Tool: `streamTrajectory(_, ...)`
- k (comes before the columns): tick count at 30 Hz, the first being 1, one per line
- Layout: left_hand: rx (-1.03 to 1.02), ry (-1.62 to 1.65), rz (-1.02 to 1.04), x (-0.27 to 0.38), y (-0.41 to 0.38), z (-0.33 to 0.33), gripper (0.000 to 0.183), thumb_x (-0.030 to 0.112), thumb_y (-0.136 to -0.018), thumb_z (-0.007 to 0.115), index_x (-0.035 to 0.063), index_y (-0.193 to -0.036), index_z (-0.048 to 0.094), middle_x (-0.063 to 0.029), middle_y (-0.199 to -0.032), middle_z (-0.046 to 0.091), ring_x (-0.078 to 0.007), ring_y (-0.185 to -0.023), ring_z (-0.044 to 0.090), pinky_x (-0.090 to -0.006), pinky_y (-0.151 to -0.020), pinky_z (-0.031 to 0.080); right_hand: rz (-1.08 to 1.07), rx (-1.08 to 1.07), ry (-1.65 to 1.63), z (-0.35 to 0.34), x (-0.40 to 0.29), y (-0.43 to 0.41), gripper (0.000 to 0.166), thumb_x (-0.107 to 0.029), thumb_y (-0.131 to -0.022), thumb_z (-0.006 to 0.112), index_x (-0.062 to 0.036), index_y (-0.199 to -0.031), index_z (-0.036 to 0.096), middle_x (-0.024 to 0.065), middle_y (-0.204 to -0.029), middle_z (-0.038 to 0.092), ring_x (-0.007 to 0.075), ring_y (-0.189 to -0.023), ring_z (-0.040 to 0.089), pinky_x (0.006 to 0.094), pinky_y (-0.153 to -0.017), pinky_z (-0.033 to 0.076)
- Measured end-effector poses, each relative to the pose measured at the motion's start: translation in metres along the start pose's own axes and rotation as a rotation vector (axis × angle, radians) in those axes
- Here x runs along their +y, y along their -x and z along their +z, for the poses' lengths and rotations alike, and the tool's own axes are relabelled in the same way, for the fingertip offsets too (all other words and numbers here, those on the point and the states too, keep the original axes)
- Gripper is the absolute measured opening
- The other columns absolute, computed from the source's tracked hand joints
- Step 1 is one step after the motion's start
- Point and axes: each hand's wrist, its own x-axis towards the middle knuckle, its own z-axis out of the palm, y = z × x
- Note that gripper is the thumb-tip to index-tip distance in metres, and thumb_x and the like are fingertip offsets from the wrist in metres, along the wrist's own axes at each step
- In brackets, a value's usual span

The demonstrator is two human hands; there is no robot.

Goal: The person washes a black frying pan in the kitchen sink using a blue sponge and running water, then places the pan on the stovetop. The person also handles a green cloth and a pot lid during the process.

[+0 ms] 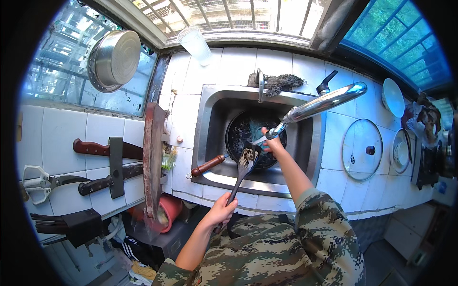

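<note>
My left hand (222,211) is closed around the handle of a dark spatula (244,168), whose worn blade lies under the water stream. My right hand (272,143) is beside the running spout of the chrome faucet (322,102), fingers spread and partly hidden behind the nozzle; nothing shows in it. Beneath both is a dark wok (236,134) with water in it, set in the stainless steel sink (218,118). Its wooden handle (207,166) sticks out over the sink's front left rim.
Behind the sink lie a dark scrubber (284,84) and a clear plastic cup (196,46). To the right are a glass lid (362,150) and bowls (400,152). At left stand a wooden cutting board (153,161) and wall-held knives (96,148).
</note>
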Motion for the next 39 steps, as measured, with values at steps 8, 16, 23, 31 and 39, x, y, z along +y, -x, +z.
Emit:
streamTrajectory(8, 0.002, -0.015, 0.069, 0.021, -0.018, 0.033, 0.015, 0.021, -0.096, 0.047, 0.0137, -0.089, 0.035, 0.0062, -0.058, 0.031, -0.0034, -0.041, 0.026, -0.0205, -0.035, 0.024, -0.064, 0.249, -0.573, 0.052, 0.009, 0.017, 0.014, -0.012, -0.083, 0.062, 0.0, -0.077, 0.06, 0.0083, -0.074, 0.062, 0.0185, -0.066, 0.059, 0.035, -0.06, 0.047)
streamTrajectory(16, 0.052, -0.2, 0.136, 0.017, -0.012, 0.042, 0.013, 0.017, -0.092, 0.051, 0.011, -0.096, 0.04, 0.0027, -0.06, 0.039, -0.0059, -0.041, 0.034, -0.0225, -0.036, 0.03, -0.072, 0.365, -0.546, 0.041, 0.033, -0.022, 0.032, -0.032, -0.089, 0.057, -0.0001, -0.09, 0.061, 0.0087, -0.079, 0.062, 0.0185, -0.064, 0.059, 0.0358, -0.057, 0.048)
streamTrajectory(23, 0.17, -0.727, 0.641, -0.02, -0.052, 0.047, 0.05, 0.009, -0.084, 0.057, 0.0025, -0.13, 0.038, -0.0081, -0.074, 0.055, -0.017, -0.062, 0.057, -0.0309, -0.058, 0.048, 0.045, -0.16, -0.321, 0.019, 0.016, 0.184, 0.024, -0.024, -0.076, 0.068, -0.0055, -0.086, 0.056, 0.0054, -0.075, 0.06, 0.0199, -0.066, 0.061, 0.0349, -0.056, 0.051)
streamTrajectory(31, -0.055, -0.805, 0.646, -0.017, -0.037, 0.131, 0.071, 0.023, -0.085, 0.062, -0.0007, -0.141, 0.024, -0.0196, -0.105, 0.053, -0.0242, -0.088, 0.059, -0.034, -0.077, 0.05, -0.436, 0.513, -0.194, -0.086, 0.057, 0.193, 0.025, -0.026, -0.086, 0.057, -0.0022, -0.091, 0.051, 0.0113, -0.069, 0.063, 0.0222, -0.061, 0.062, 0.0383, -0.055, 0.047)
streamTrajectory(39, 0.022, -0.916, 0.466, -0.037, -0.035, 0.084, 0.04, 0.02, -0.086, 0.06, -0.0017, -0.118, 0.053, -0.0151, -0.097, 0.061, -0.0229, -0.087, 0.061, -0.0333, -0.076, 0.05, -0.201, 1.503, 0.138, -0.289, 0.093, 0.207, 0.031, -0.023, -0.093, 0.046, -0.0024, -0.11, 0.032, 0.025, -0.083, 0.063, 0.0434, -0.076, 0.061, 0.0522, -0.065, 0.047)
